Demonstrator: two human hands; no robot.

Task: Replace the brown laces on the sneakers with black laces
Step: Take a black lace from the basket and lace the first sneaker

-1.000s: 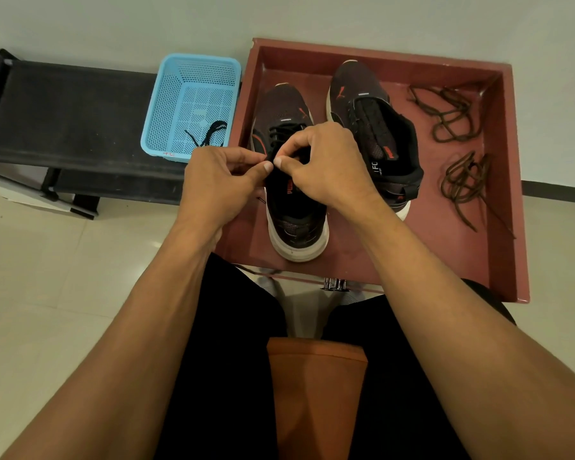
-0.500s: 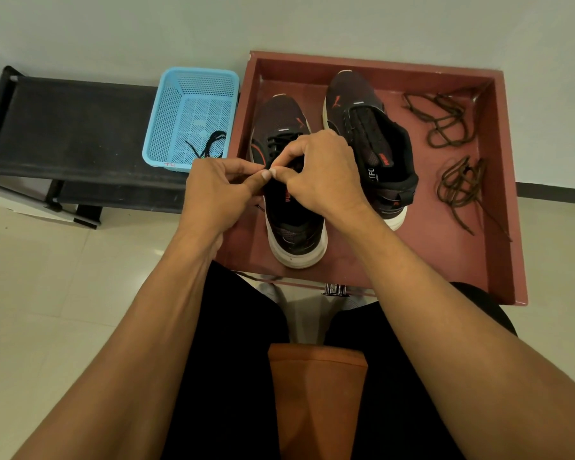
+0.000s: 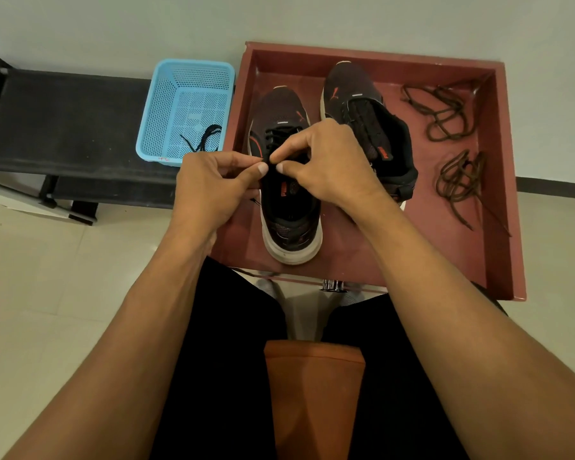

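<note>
Pale floor tiles and a bare wall surround a red tray, brown laces lying discarded along its right side. Left hand and right hand, thumbs nearly meeting, each pinch the black lace at the top eyelets of the nearer sneaker. Lacing here looks almost finished; next, even both ends and tie a bow

Setting: an indoor domestic room, apparently part of a home. Evidence: pale tiled floor, plain white wall with dark skirting, and a low black rack against the wall with a blue plastic basket on it. Sneakers sit in a red wooden tray.
</note>
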